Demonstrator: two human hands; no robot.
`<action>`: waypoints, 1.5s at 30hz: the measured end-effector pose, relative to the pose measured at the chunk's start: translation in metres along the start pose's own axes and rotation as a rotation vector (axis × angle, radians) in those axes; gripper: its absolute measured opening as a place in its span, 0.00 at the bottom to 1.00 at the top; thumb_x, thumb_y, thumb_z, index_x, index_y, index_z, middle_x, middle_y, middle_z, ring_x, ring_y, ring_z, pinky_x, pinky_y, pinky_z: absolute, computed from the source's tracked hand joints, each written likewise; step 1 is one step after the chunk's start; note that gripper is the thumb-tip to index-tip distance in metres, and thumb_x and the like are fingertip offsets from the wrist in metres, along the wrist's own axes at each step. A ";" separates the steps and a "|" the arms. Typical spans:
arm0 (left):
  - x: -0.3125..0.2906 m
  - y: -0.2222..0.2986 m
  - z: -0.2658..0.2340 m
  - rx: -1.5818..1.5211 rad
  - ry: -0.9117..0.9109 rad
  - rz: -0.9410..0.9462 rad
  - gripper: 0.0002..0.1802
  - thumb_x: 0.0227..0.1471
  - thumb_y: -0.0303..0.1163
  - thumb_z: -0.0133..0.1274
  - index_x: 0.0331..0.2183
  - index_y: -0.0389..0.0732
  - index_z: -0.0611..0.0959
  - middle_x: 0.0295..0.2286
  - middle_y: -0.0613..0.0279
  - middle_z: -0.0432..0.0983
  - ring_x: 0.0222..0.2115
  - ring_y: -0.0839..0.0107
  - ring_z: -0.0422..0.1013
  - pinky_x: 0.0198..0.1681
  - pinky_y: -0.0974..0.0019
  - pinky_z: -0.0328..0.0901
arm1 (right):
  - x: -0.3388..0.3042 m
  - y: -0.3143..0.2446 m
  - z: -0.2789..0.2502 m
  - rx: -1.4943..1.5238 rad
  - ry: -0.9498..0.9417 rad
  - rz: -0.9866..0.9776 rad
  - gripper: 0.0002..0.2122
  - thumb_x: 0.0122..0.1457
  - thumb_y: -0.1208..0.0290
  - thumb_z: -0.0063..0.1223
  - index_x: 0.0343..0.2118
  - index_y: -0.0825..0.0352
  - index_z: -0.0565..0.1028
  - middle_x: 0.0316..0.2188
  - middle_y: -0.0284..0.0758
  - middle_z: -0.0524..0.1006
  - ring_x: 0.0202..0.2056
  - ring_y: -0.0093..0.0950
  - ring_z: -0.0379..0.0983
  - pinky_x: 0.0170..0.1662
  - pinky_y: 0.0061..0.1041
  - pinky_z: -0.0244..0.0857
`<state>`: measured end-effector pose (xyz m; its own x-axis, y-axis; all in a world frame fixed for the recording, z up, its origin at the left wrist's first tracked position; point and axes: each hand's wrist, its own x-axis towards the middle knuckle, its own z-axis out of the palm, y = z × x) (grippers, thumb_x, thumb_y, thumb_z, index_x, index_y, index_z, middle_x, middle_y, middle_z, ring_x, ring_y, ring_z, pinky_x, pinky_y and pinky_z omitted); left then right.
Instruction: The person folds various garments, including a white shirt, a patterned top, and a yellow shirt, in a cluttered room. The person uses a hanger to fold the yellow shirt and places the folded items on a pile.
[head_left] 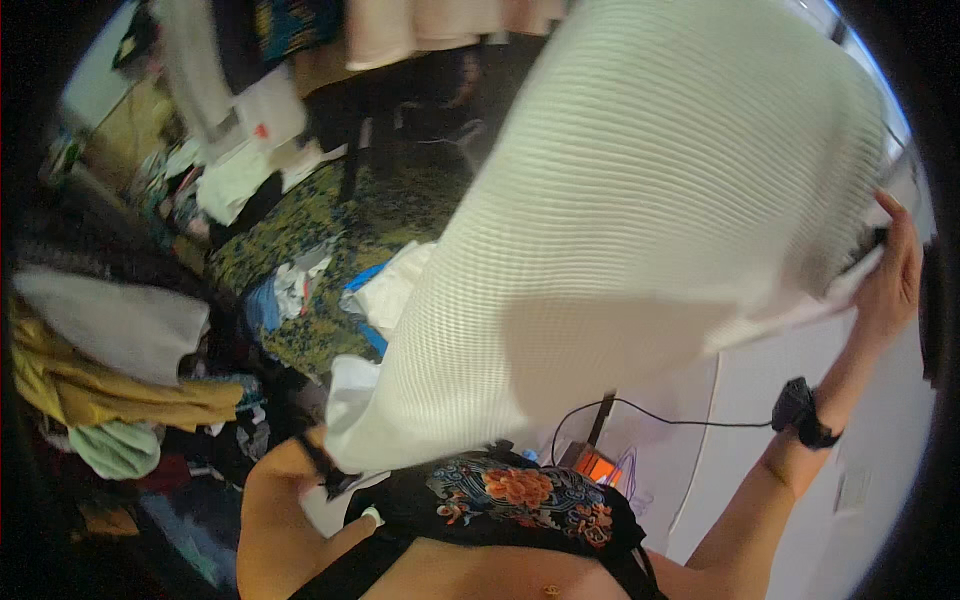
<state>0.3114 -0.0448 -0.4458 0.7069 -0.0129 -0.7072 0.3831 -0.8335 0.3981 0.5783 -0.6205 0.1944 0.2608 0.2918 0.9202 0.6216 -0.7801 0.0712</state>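
A large white waffle-textured cloth (600, 230) is spread up in front of me, running from the lower left to the upper right. At the far right, my right hand (898, 265) is closed on its edge, with a black band and a small black device on that wrist. My left hand (318, 438) is by the cloth's lower left corner, near my body. The cloth hides its fingers, so its grip does not show. A dark shadow falls across the lower middle of the cloth.
Yellow, grey and green clothes (120, 390) are heaped at the left. Garments hang at the top from a rack (430, 25). More clothes lie on a dark green patterned cover (290, 215). A black cable (665, 421) runs toward the right wrist, near an orange-lit device (594, 465).
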 end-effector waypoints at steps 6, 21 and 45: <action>-0.016 0.081 -0.071 0.203 -0.496 0.654 0.24 0.54 0.45 0.53 0.51 0.47 0.78 0.48 0.51 0.75 0.45 0.54 0.73 0.47 0.57 0.67 | -0.068 -0.009 0.001 0.087 -0.256 0.046 0.09 0.64 0.70 0.51 0.38 0.66 0.81 0.33 0.33 0.81 0.33 0.22 0.74 0.39 0.20 0.65; -0.141 0.457 -0.165 -0.079 0.892 1.122 0.12 0.53 0.35 0.59 0.37 0.38 0.81 0.25 0.57 0.73 0.24 0.61 0.71 0.27 0.64 0.65 | -0.198 -0.052 -0.001 0.220 -0.314 0.184 0.06 0.57 0.72 0.58 0.37 0.64 0.81 0.18 0.33 0.68 0.20 0.27 0.65 0.23 0.26 0.57; -0.125 0.504 -0.149 0.179 0.482 0.890 0.11 0.59 0.33 0.52 0.31 0.34 0.80 0.18 0.56 0.70 0.17 0.66 0.67 0.24 0.67 0.61 | -0.682 0.059 -0.078 -0.061 -0.159 1.668 0.18 0.64 0.55 0.49 0.34 0.67 0.82 0.26 0.30 0.79 0.30 0.18 0.71 0.36 0.21 0.63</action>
<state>0.5046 -0.3805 -0.0692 0.8702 -0.4760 0.1267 -0.4625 -0.7011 0.5426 0.3797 -0.9085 -0.3992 0.6301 -0.7751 -0.0466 -0.4206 -0.2903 -0.8595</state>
